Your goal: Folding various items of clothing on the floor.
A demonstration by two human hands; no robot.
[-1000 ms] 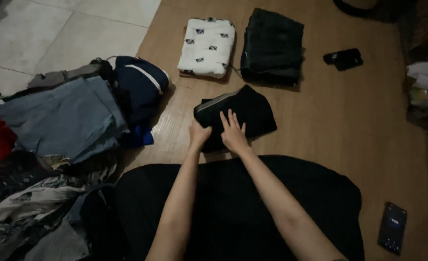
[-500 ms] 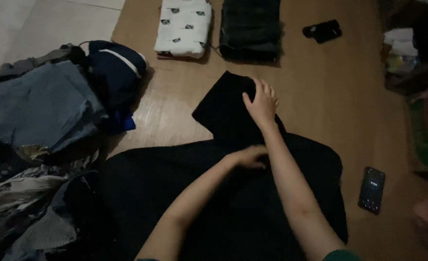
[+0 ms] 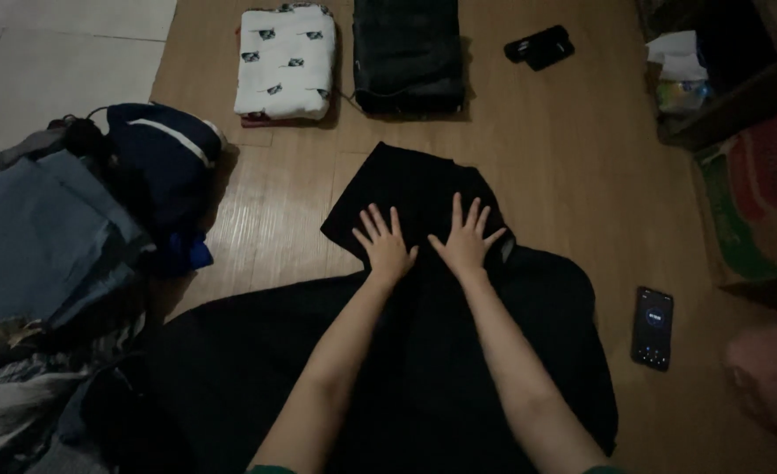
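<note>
Two hands, left hand [image 3: 387, 248] and right hand [image 3: 466, 240], press flat, fingers spread, on the black garment [image 3: 410, 189], gripping nothing.

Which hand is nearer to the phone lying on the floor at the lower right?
The right hand. It lies flat on the black garment, on the same side as the phone, which lies lower and further right. The left hand rests beside it, farther from the phone.

Bare forearms, green sleeve edges at the elbows, ringless hands [image 3: 425, 246].
</note>
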